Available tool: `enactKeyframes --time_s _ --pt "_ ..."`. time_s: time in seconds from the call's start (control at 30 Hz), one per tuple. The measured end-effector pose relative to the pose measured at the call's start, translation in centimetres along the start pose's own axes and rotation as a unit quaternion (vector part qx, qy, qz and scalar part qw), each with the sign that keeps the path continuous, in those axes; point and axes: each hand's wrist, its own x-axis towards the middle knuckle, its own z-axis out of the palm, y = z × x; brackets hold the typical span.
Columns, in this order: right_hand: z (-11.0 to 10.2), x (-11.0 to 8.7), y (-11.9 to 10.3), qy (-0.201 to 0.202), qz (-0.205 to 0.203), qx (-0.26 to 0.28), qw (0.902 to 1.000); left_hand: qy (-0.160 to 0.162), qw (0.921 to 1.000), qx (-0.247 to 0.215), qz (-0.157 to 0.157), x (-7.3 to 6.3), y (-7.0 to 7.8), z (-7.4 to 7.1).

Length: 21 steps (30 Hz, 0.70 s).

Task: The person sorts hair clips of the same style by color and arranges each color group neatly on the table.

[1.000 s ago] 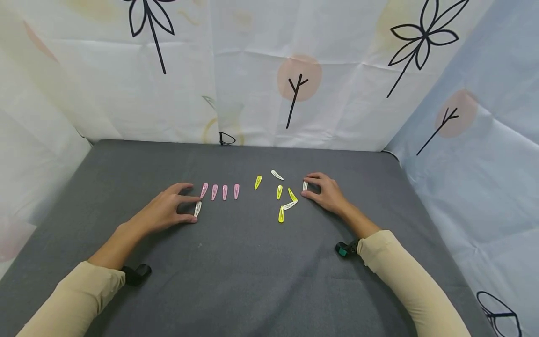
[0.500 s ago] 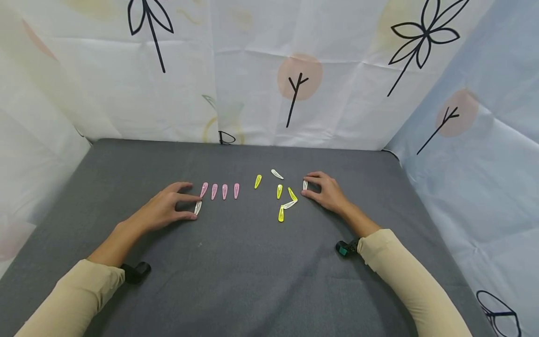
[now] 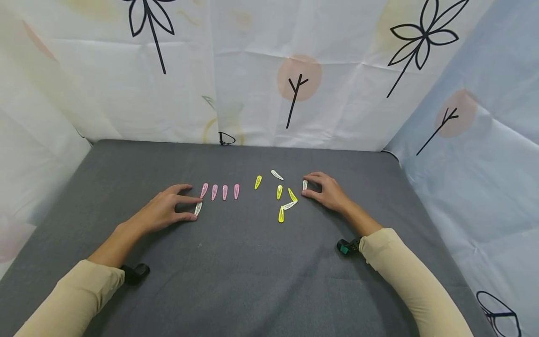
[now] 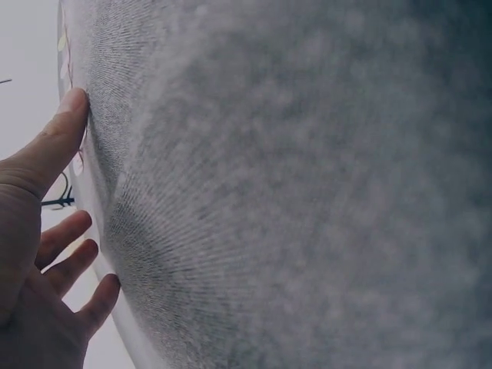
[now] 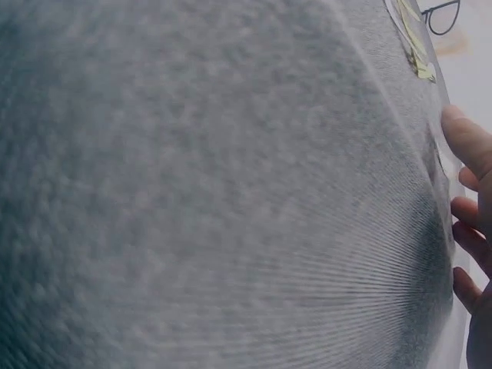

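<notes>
In the head view, my left hand [image 3: 166, 208] holds a white snap hair clip [image 3: 198, 208] lengthwise between thumb and index finger, at the tabletop. That clip's upper end lies close to the leftmost of several pink hair clips [image 3: 225, 192] in a row. On the right, my right hand [image 3: 330, 193] has its thumb and index finger at the two ends of another white hair clip [image 3: 305, 185]. Between the hands lie several yellow hair clips [image 3: 280, 192] and two loose white ones, one farther back [image 3: 277, 174]. Both wrist views hide the held clips mostly behind fingers.
A grey cloth [image 3: 236, 271] covers the table. Behind it hangs a white curtain [image 3: 252, 93] with leaf and tree drawings, and a bluish-white curtain [image 3: 488, 140] stands on the right. Black bands with small devices sit at both wrists.
Almost nothing differs. Both hands stay at their white hair clips, with only tiny shifts of fingers and view; the clips on the table lie where they were.
</notes>
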Motion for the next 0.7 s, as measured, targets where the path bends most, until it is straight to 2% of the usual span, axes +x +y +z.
enactKeyframes --time_s 0.5,0.7 --pt "-0.25 0.27 -0.09 -0.009 0.025 0.007 0.9996 -0.006 1.0000 -0.001 -0.004 -0.09 -0.11 -0.01" --pt "-0.34 0.55 -0.43 -0.007 0.023 0.011 0.9997 -0.005 1.0000 0.000 -0.005 -0.09 -0.12 -0.04"
